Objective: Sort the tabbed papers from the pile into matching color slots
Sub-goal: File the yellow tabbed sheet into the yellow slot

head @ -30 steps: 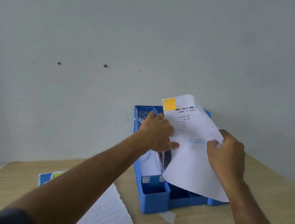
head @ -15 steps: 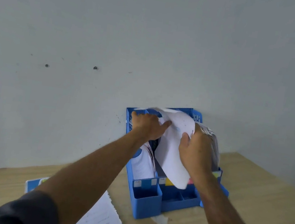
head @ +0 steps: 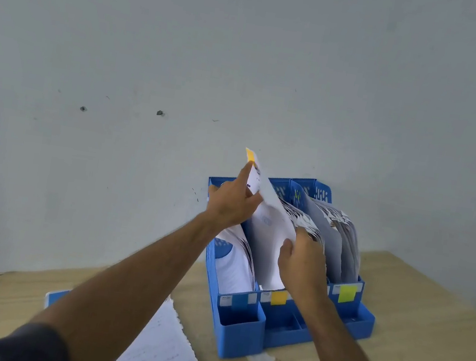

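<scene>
The paper with the orange tab (head: 270, 224) stands on its end in the blue file rack (head: 242, 334), in the slot marked by the orange sticker (head: 278, 297). Its long side runs up and down, leaning back toward the wall, and the tab pokes up at the top. The left hand (head: 232, 202) is up by the top edge, fingers straight and touching the sheet near the tab. The right hand (head: 303, 263) is lower and nearer the person, and it pinches the right edge of the sheet. The slot bottom lies below both hands, so I think the paper must slide straight down. The right hand looks best placed to push it. More papers (head: 157, 352) lie on the surface (head: 421, 344) by the left arm.
</scene>
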A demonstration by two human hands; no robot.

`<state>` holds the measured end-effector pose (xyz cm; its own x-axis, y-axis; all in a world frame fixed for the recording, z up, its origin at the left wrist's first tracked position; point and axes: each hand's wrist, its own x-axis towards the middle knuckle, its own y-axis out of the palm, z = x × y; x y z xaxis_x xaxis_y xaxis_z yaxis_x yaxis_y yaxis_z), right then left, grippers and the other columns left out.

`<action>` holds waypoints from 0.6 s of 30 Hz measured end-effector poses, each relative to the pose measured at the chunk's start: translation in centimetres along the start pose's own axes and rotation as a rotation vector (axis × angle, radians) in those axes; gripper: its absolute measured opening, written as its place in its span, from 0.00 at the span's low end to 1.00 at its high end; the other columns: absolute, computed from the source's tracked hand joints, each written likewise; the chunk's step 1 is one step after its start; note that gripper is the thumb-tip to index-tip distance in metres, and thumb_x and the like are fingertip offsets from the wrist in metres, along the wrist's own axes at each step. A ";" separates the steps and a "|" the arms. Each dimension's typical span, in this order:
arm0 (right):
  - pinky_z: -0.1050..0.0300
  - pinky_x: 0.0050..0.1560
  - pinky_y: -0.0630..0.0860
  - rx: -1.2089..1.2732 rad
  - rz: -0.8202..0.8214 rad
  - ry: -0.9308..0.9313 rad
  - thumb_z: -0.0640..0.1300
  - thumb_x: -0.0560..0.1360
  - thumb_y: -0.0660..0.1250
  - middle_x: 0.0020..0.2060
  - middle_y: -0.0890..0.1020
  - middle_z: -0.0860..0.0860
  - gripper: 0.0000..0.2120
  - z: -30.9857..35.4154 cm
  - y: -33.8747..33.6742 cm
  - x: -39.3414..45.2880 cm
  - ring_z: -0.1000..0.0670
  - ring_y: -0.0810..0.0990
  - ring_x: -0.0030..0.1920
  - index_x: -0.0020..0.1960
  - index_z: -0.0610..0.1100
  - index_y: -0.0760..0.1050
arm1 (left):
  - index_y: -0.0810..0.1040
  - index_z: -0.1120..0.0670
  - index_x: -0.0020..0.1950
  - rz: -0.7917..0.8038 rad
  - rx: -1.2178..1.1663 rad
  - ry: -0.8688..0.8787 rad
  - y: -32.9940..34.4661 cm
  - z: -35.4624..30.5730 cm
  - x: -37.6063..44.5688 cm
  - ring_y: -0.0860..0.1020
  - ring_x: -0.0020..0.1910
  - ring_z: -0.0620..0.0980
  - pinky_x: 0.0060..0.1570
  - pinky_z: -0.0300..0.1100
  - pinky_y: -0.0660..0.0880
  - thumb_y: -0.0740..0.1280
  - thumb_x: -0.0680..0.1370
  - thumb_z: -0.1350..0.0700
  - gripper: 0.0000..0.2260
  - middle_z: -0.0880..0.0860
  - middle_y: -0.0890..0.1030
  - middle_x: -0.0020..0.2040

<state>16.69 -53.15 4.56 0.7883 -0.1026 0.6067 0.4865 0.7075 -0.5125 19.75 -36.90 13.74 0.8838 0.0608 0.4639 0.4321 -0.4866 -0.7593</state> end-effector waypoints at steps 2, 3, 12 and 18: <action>0.48 0.56 0.79 -0.042 0.017 -0.009 0.41 0.83 0.61 0.57 0.83 0.40 0.14 0.1 0.2 0.1 0.39 0.82 0.56 0.66 0.37 0.75 | 0.42 0.42 0.83 -0.048 -0.035 0.057 0.1 0.1 0.1 0.79 0.57 0.51 0.71 0.61 0.58 0.59 0.81 0.35 0.37 0.44 0.83 0.48; 0.49 0.58 0.79 -0.065 0.040 0.003 0.43 0.84 0.62 0.58 0.83 0.41 0.15 0.2 0.3 0.1 0.40 0.83 0.57 0.67 0.37 0.75 | 0.40 0.40 0.82 -0.059 -0.020 0.089 0.2 0.3 0.3 0.79 0.58 0.50 0.70 0.60 0.59 0.59 0.80 0.32 0.39 0.44 0.83 0.50; 0.47 0.43 0.83 -0.101 0.037 0.032 0.45 0.79 0.64 0.39 0.82 0.47 0.07 -1.1 1.5 -1.3 0.48 0.81 0.40 0.47 0.43 0.78 | 0.59 0.43 0.80 0.122 0.303 0.161 1.2 1.8 1.9 0.68 0.75 0.57 0.74 0.65 0.56 0.54 0.82 0.32 0.29 0.50 0.74 0.74; 0.53 0.42 0.82 -0.198 0.057 0.046 0.52 0.81 0.65 0.40 0.84 0.50 0.10 -1.6 2.6 -1.0 0.50 0.82 0.39 0.51 0.46 0.79 | 0.52 0.49 0.84 0.168 0.474 0.109 1.4 1.2 2.5 0.57 0.80 0.61 0.76 0.69 0.49 0.49 0.80 0.28 0.38 0.57 0.59 0.82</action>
<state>17.80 -52.34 1.61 0.8306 -0.1016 0.5476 0.5021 0.5621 -0.6573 22.80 -36.33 13.29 0.9353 -0.0875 0.3430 0.3415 -0.0318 -0.9393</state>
